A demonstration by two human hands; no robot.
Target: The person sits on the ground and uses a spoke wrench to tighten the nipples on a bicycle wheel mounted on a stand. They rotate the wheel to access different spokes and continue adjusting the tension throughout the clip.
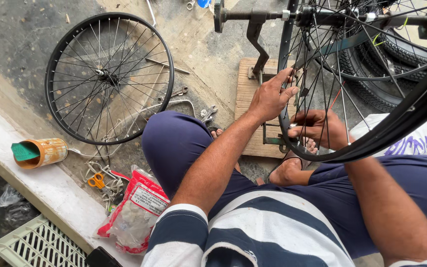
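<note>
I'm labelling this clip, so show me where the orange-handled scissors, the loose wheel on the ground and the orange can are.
scissors (96,181), head view, on the orange handles.
loose wheel (170,74), head view, on the black rim at its right side.
orange can (50,151), head view, on its side wall.
</note>
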